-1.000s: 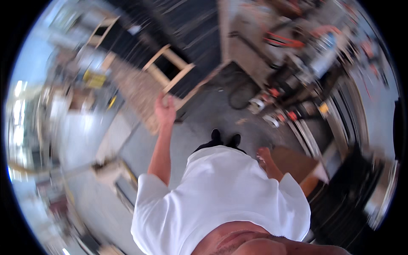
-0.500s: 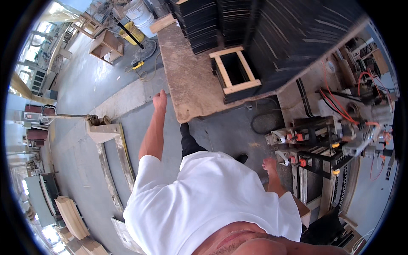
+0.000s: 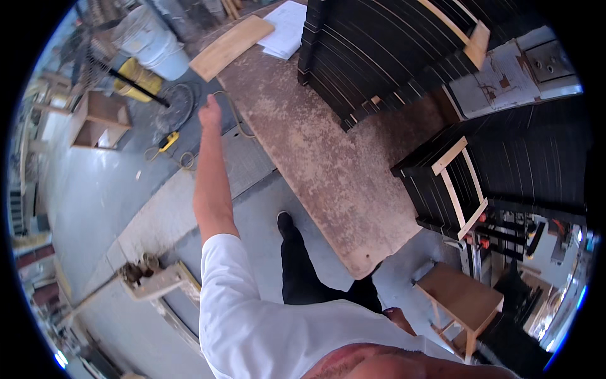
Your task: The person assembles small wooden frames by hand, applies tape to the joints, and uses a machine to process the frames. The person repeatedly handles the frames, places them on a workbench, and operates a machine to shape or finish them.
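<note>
My left hand (image 3: 210, 114) hangs at the end of an outstretched arm, beyond the left edge of a worn brown tabletop (image 3: 303, 145). Its fingers are curled in, and nothing shows in them. Low beside my body, my right hand (image 3: 398, 318) is partly covered by my shirt and its fingers are unclear. Tall stacks of black slats (image 3: 379, 69) stand on the tabletop. Another black stack at the right carries a pale wooden frame (image 3: 449, 189). A light wooden board (image 3: 233, 47) and white papers (image 3: 285, 28) lie at the table's far end.
To the far left are a white bucket (image 3: 148, 44), a yellow bucket (image 3: 136, 82) and an open wooden box (image 3: 101, 120). A round stand base (image 3: 180, 104) and a yellow corded device (image 3: 168, 140) sit on the floor. A pallet jack (image 3: 161, 281) is at left, a brown stool (image 3: 461, 297) at right.
I have walked forward along the table's left side and my view has turned. The board and papers look nearer. My left hand has swung farther forward; my right is now partly hidden.
</note>
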### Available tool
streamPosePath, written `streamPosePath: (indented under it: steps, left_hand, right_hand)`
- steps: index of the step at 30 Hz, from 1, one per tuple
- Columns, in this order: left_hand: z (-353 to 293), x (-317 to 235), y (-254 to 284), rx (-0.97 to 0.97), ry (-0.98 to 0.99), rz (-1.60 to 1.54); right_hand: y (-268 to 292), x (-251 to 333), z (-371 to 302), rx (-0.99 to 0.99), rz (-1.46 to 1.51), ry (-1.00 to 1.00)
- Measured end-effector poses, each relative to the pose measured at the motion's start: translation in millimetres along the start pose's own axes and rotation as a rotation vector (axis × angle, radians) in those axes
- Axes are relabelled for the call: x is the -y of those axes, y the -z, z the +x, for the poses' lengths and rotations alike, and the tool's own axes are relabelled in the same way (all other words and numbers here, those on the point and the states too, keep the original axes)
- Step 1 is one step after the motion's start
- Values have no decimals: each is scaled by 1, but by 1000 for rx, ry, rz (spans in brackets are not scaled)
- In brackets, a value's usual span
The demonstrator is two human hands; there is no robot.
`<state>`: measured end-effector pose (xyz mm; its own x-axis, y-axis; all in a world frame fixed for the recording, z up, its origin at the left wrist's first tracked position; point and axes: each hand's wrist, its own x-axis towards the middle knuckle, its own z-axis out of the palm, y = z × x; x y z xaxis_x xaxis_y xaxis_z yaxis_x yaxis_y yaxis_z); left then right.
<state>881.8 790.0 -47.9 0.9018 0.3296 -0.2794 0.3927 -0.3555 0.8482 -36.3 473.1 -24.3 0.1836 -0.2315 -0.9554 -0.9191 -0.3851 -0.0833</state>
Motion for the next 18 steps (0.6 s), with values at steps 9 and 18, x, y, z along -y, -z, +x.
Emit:
streamPosePath:
  steps: [9,18]
  left_hand:
    - [155,-28,13,190,163,-740]
    - [89,10,92,506,-42,-791]
  right_hand:
    - [-65,102,-12,30,-289,86]
    - [-89,97,-10,-95,-307,202]
